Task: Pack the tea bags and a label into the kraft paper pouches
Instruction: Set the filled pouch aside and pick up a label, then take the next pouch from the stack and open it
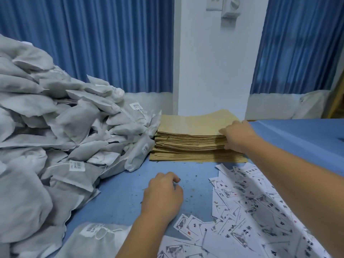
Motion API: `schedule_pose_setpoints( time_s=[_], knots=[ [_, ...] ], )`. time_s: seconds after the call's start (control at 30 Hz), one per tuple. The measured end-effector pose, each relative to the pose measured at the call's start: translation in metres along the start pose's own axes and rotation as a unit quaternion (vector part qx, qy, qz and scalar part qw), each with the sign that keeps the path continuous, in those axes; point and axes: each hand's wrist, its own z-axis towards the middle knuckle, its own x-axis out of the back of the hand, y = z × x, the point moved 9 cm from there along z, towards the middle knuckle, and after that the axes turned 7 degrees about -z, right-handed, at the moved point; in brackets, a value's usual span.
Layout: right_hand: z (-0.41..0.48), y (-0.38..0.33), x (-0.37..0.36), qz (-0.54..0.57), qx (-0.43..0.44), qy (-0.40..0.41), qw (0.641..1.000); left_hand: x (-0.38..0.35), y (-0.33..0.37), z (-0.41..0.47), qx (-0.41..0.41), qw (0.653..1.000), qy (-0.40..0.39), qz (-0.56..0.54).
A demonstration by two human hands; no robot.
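Many kraft pouches (195, 138): one tall flat stack at the middle of the table, against the foot of the white pillar. I judge each pouch light, thin and easily creased. The sheets look smooth enough to slide off one another.
Where to take hold: at a free corner or the right edge, peeling off the top one only. I would fan the edge first, since several may lift together.
Right hand (236, 135): fingers curl over the stack's upper right edge and grip the top pouches. The thumb is hidden from me.
Left hand (163, 194): knuckles up on the table in front of the stack, fingers loosely curled, holding nothing that I can see.
Tea bags (55, 127): a big grey-white heap on the left, touching the stack's left side. They look soft, pillowy and light, with strings and small tags that could snag.
Labels (251, 202): loose printed slips strewn on the right, overlapping, thin and hard to pick singly.
Table (121, 192): blue top, dusted with dark tea crumbs.
Room: blue curtains (111, 43) either side of the pillar (214, 71), with a switch fitting (229, 10) high on it.
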Motion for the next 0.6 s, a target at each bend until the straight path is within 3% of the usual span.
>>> schedule_pose_setpoints(
  time_s=[0.13, 0.23, 0.4, 0.6],
  knots=[
    [-0.011, -0.006, 0.022, -0.082, 0.037, 0.096, 0.991, 0.001, 0.003, -0.002, -0.008, 1.0, 0.003, 0.002],
    [-0.022, -0.013, 0.039, -0.05, 0.081, 0.138, 0.986, 0.004, 0.008, -0.005, -0.021, 1.0, 0.015, -0.003],
    [-0.034, -0.005, 0.015, -0.028, 0.044, -0.005, 0.999, 0.005, 0.019, -0.013, -0.04, 0.999, 0.027, -0.009],
    [-0.058, 0.007, 0.034, -0.045, -0.001, 0.055, 0.997, 0.006, 0.03, -0.019, -0.069, 0.994, 0.034, -0.072]
  ],
)
